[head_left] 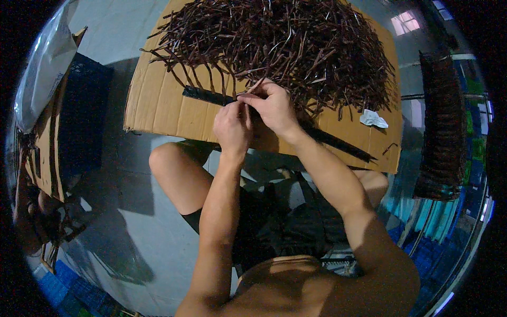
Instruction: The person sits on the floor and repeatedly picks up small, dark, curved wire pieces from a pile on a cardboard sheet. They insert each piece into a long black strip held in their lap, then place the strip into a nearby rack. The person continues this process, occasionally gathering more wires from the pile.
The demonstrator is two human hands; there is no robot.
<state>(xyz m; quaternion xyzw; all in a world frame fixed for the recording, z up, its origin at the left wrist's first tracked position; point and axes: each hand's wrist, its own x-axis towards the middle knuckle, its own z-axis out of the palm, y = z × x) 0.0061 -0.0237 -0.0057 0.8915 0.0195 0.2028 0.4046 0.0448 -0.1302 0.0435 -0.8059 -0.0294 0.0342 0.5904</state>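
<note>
A long black strip [203,95] lies near the front edge of the cardboard, with several thin brown twig-like pieces [211,78] standing along its left part. My left hand [232,127] is closed on the strip near its middle, its fingertips partly hidden. Just beside it, my right hand [274,108] pinches a lighter brown twig-like piece [255,86] over the strip. To the right of my hands, another length of black strip [340,143] shows; whether it is the same strip is hidden by my wrist. Behind both hands rises a big heap of dark brown twig-like pieces [285,42].
The cardboard sheet [153,113] spans the space before my knees. On it lie a crumpled white scrap [374,119] and a loose bent piece [390,149] at the right. A dark fringed bundle [442,127] hangs at far right. Cardboard and clear plastic [45,68] stand at left, near another person's limbs.
</note>
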